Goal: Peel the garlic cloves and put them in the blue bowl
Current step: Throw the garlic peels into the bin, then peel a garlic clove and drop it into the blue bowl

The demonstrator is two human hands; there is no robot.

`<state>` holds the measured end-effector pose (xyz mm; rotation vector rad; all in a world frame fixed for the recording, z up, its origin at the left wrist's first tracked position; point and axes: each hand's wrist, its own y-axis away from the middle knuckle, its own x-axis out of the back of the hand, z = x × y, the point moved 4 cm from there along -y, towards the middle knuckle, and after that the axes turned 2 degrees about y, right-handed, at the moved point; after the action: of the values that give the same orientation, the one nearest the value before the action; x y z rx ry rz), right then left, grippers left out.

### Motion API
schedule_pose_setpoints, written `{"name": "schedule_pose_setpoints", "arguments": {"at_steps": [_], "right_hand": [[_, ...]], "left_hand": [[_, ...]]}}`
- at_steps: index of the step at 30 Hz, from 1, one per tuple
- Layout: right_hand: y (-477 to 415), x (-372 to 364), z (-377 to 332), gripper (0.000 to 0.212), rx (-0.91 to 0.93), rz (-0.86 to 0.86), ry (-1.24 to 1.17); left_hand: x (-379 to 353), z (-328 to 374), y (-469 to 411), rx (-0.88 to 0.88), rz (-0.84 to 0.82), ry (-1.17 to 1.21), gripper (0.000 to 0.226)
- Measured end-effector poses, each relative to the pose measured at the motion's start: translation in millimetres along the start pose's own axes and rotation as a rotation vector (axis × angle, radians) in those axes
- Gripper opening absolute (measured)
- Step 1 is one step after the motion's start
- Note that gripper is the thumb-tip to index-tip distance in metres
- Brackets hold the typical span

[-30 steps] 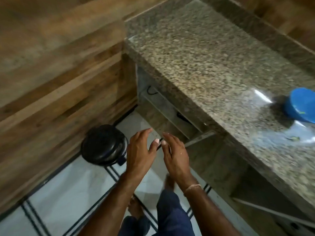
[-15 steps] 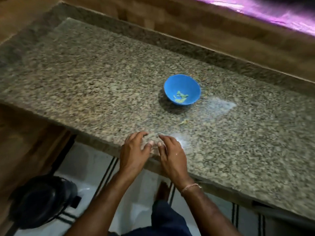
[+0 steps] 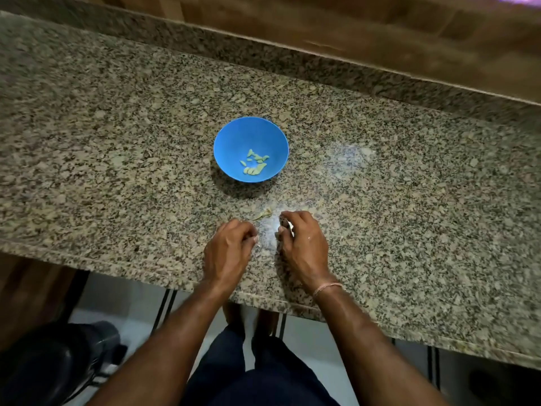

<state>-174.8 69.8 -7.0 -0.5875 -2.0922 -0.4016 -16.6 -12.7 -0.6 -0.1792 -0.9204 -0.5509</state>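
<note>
Several peeled garlic cloves (image 3: 254, 166) lie in the round blue plastic bowl (image 3: 234, 142) on the speckled granite table (image 3: 117, 171). My right hand (image 3: 304, 247) pinches a whitish garlic piece (image 3: 289, 226); my left hand (image 3: 227, 253) is curled, holding I cannot tell what. Risk: a slick clove squirting off the near edge.

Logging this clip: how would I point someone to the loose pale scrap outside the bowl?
Start from the speckled granite counter and find the blue bowl near its middle. Between that bowl and the right hand lies a small pale scrap on the stone. Unlike the pale pieces inside the bowl, it sits alone on the counter.
</note>
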Motion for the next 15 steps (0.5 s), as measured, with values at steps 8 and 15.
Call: {"name": "schedule_pose_setpoints", "arguments": {"at_steps": [8, 15], "right_hand": [[-5.2, -2.3, -0.3, 0.022, -0.054, 0.043, 0.005], [-9.2, -3.6, 0.1, 0.023, -0.083, 0.019, -0.016]], "left_hand": [[35.2, 30.7, -33.4, 0.011, 0.171, 0.084, 0.004], [53.0, 46.3, -123.8, -0.012, 0.181, -0.030, 0.020]]}}
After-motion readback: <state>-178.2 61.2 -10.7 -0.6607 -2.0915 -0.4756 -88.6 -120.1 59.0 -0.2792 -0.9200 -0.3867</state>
